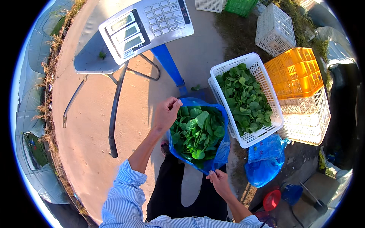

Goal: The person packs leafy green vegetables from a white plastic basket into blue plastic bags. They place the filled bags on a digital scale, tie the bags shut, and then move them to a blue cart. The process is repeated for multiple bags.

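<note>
A blue plastic bag stands wide open before me, filled with leafy greens. My left hand pinches its rim at the upper left, thumb against fingers. My right hand pinches the rim at the lower right. Just right of the bag is a white plastic crate with more leafy greens in it. Beyond the bag rises the blue post of an electronic scale, whose display and keypad head is at the top. What lies under the bag is mostly hidden.
At the left stands a grey plastic chair with metal legs. An orange crate rests on white crates at the right. A filled blue bag, a red basin and a blue bucket are at the lower right.
</note>
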`<control>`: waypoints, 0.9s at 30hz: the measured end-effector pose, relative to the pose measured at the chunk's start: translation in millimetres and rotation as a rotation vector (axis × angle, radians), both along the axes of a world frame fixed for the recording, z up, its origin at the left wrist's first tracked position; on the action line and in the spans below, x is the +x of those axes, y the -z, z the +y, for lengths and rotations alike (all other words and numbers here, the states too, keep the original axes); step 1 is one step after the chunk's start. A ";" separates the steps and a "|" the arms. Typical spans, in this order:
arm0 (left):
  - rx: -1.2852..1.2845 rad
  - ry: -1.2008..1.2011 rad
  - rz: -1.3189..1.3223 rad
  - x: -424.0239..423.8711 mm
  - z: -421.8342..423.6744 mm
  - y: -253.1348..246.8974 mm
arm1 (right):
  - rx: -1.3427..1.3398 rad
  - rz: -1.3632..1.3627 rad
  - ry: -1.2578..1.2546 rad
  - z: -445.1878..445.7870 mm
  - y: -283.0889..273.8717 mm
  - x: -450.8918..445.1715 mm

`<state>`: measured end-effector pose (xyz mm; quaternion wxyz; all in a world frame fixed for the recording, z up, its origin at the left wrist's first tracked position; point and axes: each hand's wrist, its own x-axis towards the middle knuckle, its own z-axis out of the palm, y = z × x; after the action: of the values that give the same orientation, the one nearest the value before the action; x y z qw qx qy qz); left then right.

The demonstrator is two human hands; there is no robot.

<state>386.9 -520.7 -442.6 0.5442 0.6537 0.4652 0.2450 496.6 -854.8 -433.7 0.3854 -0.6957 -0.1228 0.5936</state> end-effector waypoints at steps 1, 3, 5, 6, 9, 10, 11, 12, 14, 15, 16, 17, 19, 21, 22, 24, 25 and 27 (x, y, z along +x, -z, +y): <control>-0.024 -0.053 0.020 -1.7 1.5 4.0 | 0.000 -0.013 0.095 -7.1 14.7 0.5; 0.067 -0.042 0.102 -8.3 3.4 4.6 | -0.022 -0.076 0.278 -16.0 31.3 8.2; 0.435 -0.113 0.183 -17.0 -0.6 -6.0 | -0.061 -0.181 0.461 -18.4 37.6 19.7; 0.614 -0.149 0.227 -23.7 -6.6 -10.8 | -0.034 -0.349 0.420 -11.4 32.2 24.6; 0.882 -0.173 0.202 -42.9 -45.8 -20.4 | 0.148 -0.836 0.159 28.6 -8.0 50.7; 0.756 -0.031 0.175 -55.5 -70.0 -18.6 | 0.292 -0.928 -0.040 49.0 -19.3 56.1; 0.623 0.106 0.140 -65.7 -97.2 -9.5 | 0.437 -1.018 -0.241 67.7 -23.8 60.0; 0.533 0.255 0.254 -67.6 -120.5 6.4 | 0.469 -0.965 -0.431 83.9 -15.1 63.4; 0.439 0.482 0.484 -81.1 -159.4 55.4 | 0.529 -0.833 -0.802 112.4 28.5 66.2; 0.438 0.562 0.589 -88.4 -173.2 82.6 | 0.412 -0.926 -0.990 117.7 52.6 70.9; 0.496 0.546 0.698 -92.9 -180.4 95.5 | 0.289 -1.018 -1.168 122.3 79.6 81.8; 0.554 0.530 0.803 -96.6 -184.9 105.7 | 0.151 -1.106 -1.341 125.8 99.5 94.3; 0.589 0.507 0.960 -105.1 -188.8 121.4 | -0.034 -1.165 -1.498 126.8 124.2 115.4; 0.543 0.500 1.058 -110.9 -193.5 127.7 | -0.143 -1.182 -1.554 125.5 134.3 127.6; 0.486 0.512 1.063 -112.9 -194.4 128.4 | -0.161 -1.175 -1.531 128.0 136.1 132.7; 0.372 0.558 1.044 -107.0 -188.5 134.3 | -0.191 -1.227 -1.459 124.9 148.1 145.8; 0.316 0.601 1.095 -102.1 -187.4 133.4 | -0.230 -1.272 -1.487 122.5 155.1 150.5; 0.248 0.621 1.250 -101.2 -184.1 137.2 | -0.247 -1.371 -1.496 129.8 166.3 158.0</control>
<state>285.7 -704.7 -579.8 0.1415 0.8315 0.4513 -0.2913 654.5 -725.0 -600.0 -0.3117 -0.6656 -0.6577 0.1650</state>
